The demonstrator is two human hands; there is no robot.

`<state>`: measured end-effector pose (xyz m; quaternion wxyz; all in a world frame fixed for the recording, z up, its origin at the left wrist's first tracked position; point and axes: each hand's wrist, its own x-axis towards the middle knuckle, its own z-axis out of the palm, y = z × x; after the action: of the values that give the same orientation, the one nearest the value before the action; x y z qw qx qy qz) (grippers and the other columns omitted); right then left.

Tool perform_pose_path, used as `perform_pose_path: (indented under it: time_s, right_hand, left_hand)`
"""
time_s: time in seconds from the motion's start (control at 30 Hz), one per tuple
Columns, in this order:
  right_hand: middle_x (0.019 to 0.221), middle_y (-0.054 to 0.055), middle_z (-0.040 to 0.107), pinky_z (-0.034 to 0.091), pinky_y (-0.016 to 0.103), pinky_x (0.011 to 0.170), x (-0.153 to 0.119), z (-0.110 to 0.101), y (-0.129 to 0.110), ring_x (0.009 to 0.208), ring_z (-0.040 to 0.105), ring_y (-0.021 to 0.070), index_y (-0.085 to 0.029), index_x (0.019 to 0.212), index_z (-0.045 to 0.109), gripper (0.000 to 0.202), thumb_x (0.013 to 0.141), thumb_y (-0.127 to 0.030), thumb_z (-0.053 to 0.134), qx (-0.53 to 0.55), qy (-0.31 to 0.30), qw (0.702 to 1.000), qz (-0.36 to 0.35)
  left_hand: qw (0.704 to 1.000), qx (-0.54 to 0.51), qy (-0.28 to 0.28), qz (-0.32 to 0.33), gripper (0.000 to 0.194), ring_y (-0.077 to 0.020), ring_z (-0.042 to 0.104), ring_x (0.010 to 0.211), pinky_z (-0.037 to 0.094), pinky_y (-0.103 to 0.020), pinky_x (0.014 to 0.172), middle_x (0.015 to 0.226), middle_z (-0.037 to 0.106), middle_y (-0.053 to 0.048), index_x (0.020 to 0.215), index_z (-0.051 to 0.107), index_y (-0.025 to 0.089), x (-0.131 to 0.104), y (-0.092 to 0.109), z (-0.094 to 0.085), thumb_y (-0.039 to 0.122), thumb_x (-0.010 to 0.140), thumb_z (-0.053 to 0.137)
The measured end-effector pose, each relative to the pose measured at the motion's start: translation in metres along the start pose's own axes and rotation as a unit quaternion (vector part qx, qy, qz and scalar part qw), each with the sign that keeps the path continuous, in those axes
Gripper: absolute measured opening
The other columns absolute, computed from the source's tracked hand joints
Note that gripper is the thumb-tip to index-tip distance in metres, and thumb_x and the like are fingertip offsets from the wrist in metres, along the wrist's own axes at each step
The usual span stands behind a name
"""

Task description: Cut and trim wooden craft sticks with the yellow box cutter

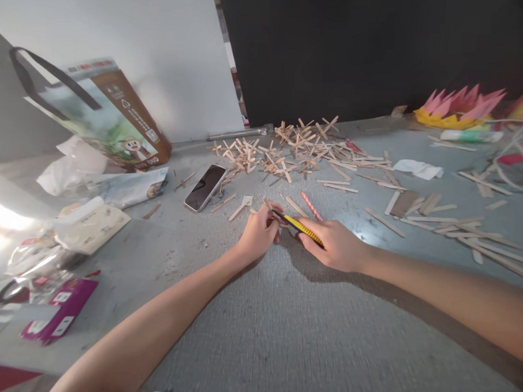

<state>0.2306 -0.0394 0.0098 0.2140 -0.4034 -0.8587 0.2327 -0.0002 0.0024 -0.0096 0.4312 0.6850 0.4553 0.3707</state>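
Note:
My right hand [339, 245] is closed round a yellow and black utility knife [305, 230], whose front end points up and left to my other hand. Pinched in the fingers of my left hand [259, 230] is a small wooden stick [268, 204], and the knife's tip meets it there. A red and white striped stick [311, 205] lies just beyond my right hand. Beyond both hands, crossed wooden sticks [289, 148] form a loose heap on the grey table [247, 334].
A phone [205, 188] lies left of the heap. At the far left are a printed bag [117, 114], plastic packets [91, 229] and a purple box [61, 311]. More sticks [468, 228], a glue tube [471, 136] and a pink and yellow paper crown [456, 109] are at right.

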Motion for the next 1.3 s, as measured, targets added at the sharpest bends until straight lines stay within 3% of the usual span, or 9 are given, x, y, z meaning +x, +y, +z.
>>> perform_pose_path:
  time_s: [0.3, 0.43, 0.57, 0.8, 1.13, 1.3]
  right_hand:
    - [0.084, 0.003, 0.075, 0.038, 0.03, 0.064, -0.002, 0.0, -0.002, 0.059, 0.057, 0.0163, -0.016, 0.162, 0.048, 0.055, 0.109, -0.03, 0.044, 0.013, 0.014, 1.0, -0.014]
    - [0.079, 0.001, 0.073, 0.035, 0.029, 0.06, -0.002, 0.0, -0.002, 0.053, 0.051, 0.0142, -0.015, 0.162, 0.049, 0.056, 0.108, -0.029, 0.045, 0.025, 0.017, 0.999, -0.02]
    - [0.075, 0.001, 0.071, 0.034, 0.028, 0.059, 0.0, 0.0, -0.003, 0.051, 0.051, 0.0142, -0.015, 0.156, 0.054, 0.051, 0.108, -0.029, 0.046, 0.025, 0.013, 1.0, 0.0]
    - [0.083, 0.004, 0.073, 0.036, 0.029, 0.065, 0.001, 0.001, -0.002, 0.065, 0.061, 0.0182, -0.017, 0.144, 0.062, 0.041, 0.109, -0.032, 0.044, 0.01, 0.012, 1.0, 0.002]
    - [0.073, 0.001, 0.068, 0.033, 0.03, 0.061, 0.002, 0.001, -0.002, 0.056, 0.053, 0.016, -0.015, 0.141, 0.063, 0.042, 0.11, -0.035, 0.043, 0.014, 0.01, 1.0, 0.008]
    - [0.076, 0.002, 0.069, 0.034, 0.03, 0.063, 0.002, 0.001, -0.001, 0.059, 0.055, 0.0167, -0.015, 0.151, 0.058, 0.047, 0.11, -0.033, 0.042, 0.015, 0.012, 1.0, -0.003]
  left_hand:
    - [0.999, -0.042, -0.028, 0.011, 0.028, -0.0116, 0.06, 0.043, 0.042, -0.02, 0.046, 0.06, 0.057, 0.009, 0.127, 0.053, 0.02, -0.005, 0.008, -0.002, 0.023, 0.099, 0.054]
    - [0.999, -0.019, -0.011, 0.027, 0.026, -0.0087, 0.057, 0.043, 0.042, -0.02, 0.046, 0.072, 0.065, 0.005, 0.126, 0.055, 0.019, -0.005, 0.007, -0.001, 0.025, 0.101, 0.054]
    - [1.0, -0.02, -0.005, 0.003, 0.031, -0.0051, 0.048, 0.037, 0.036, -0.02, 0.041, 0.075, 0.062, 0.007, 0.124, 0.056, 0.019, -0.003, 0.004, -0.001, 0.018, 0.094, 0.055]
    - [1.0, -0.017, -0.01, -0.022, 0.03, -0.0071, 0.056, 0.039, 0.041, -0.02, 0.042, 0.077, 0.063, 0.006, 0.116, 0.056, 0.018, 0.001, -0.002, -0.001, 0.018, 0.087, 0.053]
    - [0.999, -0.028, -0.001, -0.028, 0.028, -0.0068, 0.057, 0.04, 0.041, -0.02, 0.041, 0.076, 0.063, 0.007, 0.112, 0.056, 0.019, 0.002, -0.003, 0.0, 0.018, 0.084, 0.055]
    - [1.0, -0.017, -0.002, -0.024, 0.026, -0.0068, 0.057, 0.04, 0.041, -0.02, 0.043, 0.074, 0.062, 0.008, 0.111, 0.056, 0.02, 0.002, -0.005, 0.0, 0.017, 0.085, 0.054]
